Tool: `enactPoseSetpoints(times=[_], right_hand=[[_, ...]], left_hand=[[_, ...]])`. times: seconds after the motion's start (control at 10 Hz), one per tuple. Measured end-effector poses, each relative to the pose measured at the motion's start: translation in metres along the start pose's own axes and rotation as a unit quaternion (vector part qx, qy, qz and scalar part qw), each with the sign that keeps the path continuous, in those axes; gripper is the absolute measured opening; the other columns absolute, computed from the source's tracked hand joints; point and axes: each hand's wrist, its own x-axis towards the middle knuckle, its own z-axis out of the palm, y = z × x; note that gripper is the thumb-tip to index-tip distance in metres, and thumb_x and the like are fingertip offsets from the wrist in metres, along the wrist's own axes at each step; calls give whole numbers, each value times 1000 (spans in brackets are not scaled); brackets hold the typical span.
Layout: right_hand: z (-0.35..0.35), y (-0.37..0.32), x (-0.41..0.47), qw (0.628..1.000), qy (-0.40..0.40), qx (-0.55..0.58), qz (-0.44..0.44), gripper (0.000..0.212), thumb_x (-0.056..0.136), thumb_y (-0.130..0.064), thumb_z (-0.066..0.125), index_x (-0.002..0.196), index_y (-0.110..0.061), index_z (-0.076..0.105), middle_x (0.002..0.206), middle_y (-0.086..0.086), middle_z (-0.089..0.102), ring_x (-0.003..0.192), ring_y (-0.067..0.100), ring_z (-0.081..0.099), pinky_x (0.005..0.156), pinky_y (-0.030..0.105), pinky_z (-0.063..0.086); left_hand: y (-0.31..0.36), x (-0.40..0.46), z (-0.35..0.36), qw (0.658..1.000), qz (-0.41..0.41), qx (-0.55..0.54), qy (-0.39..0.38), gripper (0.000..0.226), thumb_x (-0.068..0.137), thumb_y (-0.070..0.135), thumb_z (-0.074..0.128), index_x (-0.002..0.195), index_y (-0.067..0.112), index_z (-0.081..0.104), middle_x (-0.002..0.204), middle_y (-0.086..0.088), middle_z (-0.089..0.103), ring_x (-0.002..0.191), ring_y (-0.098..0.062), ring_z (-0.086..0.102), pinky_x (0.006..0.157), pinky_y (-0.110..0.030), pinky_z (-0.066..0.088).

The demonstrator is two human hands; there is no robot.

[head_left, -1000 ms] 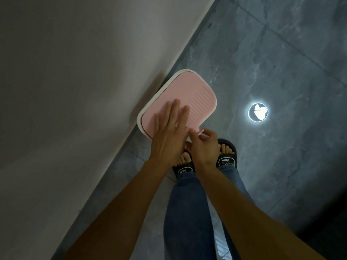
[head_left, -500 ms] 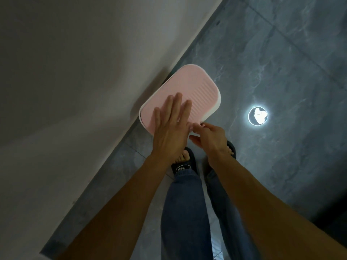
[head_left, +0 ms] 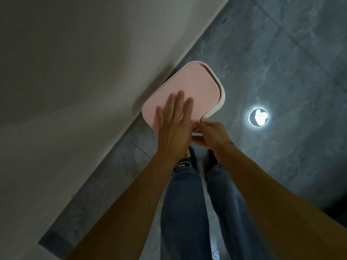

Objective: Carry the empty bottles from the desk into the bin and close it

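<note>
The pink lid (head_left: 180,96) had lifted a little from the bin (head_left: 222,94) by the wall. The left hand (head_left: 173,122) lay flat and open on it. The right hand (head_left: 210,135) pinched its near edge. Closing wasn't finished.

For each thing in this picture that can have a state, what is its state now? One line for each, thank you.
Lid: down on the bin, but a dark gap shows along its far and right edge, so not fully shut.
Bin: upright on the floor, against the wall; only its white rim shows.
Left hand: flat, fingers spread, resting on the lid.
Right hand: fingers pinching the near right corner of the lid.
Floor light: lit.
</note>
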Motion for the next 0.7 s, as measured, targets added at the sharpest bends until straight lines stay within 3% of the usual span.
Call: enactPoseSetpoints(times=[0.1, 0.2, 0.5, 0.6, 0.7], right_hand=[[3, 6, 2, 999, 30, -5, -34, 24, 98, -25, 59, 101, -6, 73, 100, 6, 75, 88, 18, 75, 89, 39, 61], [6, 10, 7, 997, 59, -7, -57, 22, 99, -28, 58, 82, -22, 70, 84, -5, 74, 73, 6, 75, 77, 29, 62], [4, 7, 14, 997, 53, -48, -38, 24, 99, -32, 58, 101, -13, 73, 97, 4, 76, 81, 17, 76, 83, 40, 63], [-4, 2, 4, 985, 57, -159, -45, 43, 97, -45, 56, 102, -6, 71, 94, 11, 76, 88, 29, 74, 90, 47, 59], [-18, 1, -21, 950, 87, -284, -92, 43, 97, -49, 51, 114, -12, 64, 99, 3, 74, 99, 29, 68, 88, 39, 54]], left_hand=[[-1, 2, 3, 1000, 3, 8, -2, 79, 97, 38, 59, 161, 19, 18, 169, -11, 7, 156, -31, 0, 120, -65, 15], [1, 5, 7, 1000, 5, 5, -5, 81, 97, 34, 61, 161, 19, 14, 170, -11, 3, 156, -31, -3, 120, -64, 15], [3, 4, 7, 1000, -2, 5, -23, 84, 97, 34, 61, 162, 19, 11, 170, -11, 0, 156, -31, -4, 121, -62, 12], [4, -1, -7, 999, -3, -26, -34, 75, 99, 36, 56, 161, 16, 17, 169, -12, 4, 156, -31, -1, 123, -58, 14], [3, -20, -31, 994, -29, -97, -47, 60, 102, 32, 51, 156, 12, 32, 166, -13, 20, 155, -29, 14, 123, -45, 21]])
